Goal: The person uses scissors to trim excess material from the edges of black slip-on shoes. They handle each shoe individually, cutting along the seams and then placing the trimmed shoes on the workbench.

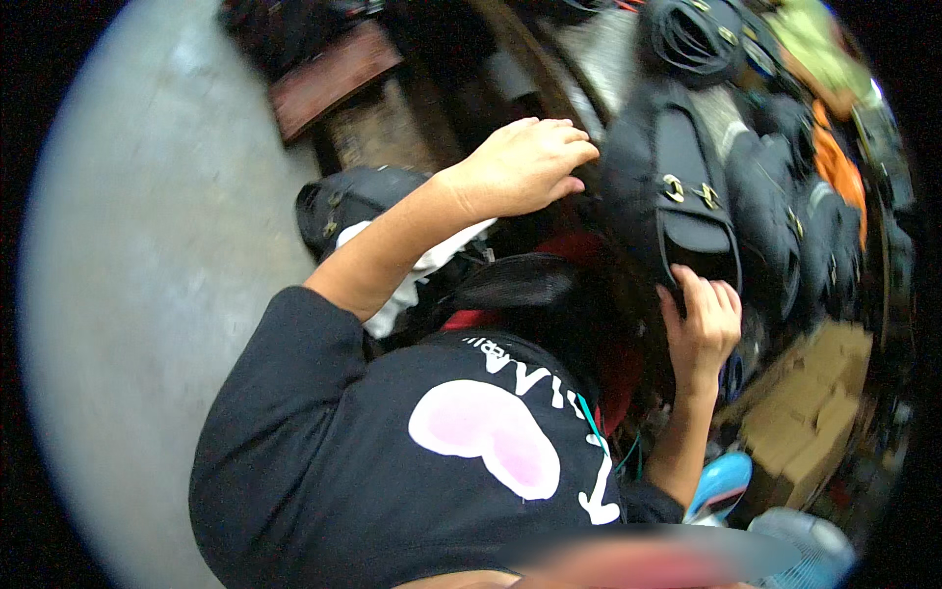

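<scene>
A black bag [681, 147] with two gold-coloured metal clasps [708, 196] lies in front of me, right of centre. At its near end is a dark rounded opening or strap loop; I cannot make out which. My right hand [705, 319] is at this near end, thumb and forefinger closed on its edge, the other fingers loosely curled. My left hand [530, 165] hovers just left of the bag, its fingers stretched out and nothing visible in them. Below my left forearm sits another dark bag [358, 201], with white cloth [392, 309] beside it.
More black bags [770, 206] are packed along the right, with coiled black straps [692, 39] at the far end. An orange item [836, 162] lies beyond them. A cardboard box [810, 412] stands at the lower right. A reddish-brown board [334, 79] is at the upper left, near the grey floor [147, 294].
</scene>
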{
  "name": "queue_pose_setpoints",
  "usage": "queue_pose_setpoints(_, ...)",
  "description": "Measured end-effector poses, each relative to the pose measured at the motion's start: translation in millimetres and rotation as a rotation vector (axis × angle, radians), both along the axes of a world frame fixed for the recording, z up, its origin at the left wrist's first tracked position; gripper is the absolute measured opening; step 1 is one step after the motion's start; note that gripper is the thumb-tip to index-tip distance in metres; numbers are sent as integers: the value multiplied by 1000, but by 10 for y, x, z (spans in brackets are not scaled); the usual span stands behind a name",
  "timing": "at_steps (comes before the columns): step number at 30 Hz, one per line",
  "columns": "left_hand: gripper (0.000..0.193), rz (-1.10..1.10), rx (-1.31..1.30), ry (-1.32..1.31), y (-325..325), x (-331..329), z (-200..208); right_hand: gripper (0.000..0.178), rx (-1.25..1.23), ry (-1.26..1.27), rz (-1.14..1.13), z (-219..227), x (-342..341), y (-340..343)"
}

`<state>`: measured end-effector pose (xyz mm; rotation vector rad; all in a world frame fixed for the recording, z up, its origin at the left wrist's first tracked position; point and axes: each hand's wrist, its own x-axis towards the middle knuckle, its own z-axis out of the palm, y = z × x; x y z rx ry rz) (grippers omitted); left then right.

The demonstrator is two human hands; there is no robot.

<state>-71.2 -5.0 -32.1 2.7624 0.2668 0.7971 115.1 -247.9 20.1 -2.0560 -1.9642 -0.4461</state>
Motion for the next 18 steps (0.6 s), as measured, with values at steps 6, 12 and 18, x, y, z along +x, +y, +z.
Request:
queue_pose_setpoints(6,41,795,-27,860,691,-1552,-365,21,-49,-33,55,-10,30,14)
queue_pose_setpoints(12,106,914,-714,1345,1375,-2511,-995,24,-36,-63,77,-57,66,1)
queue_pose_setpoints(18,129,477,-727,991,1395,-2763,-1681,23,-51,-50,86,-30,52,2)
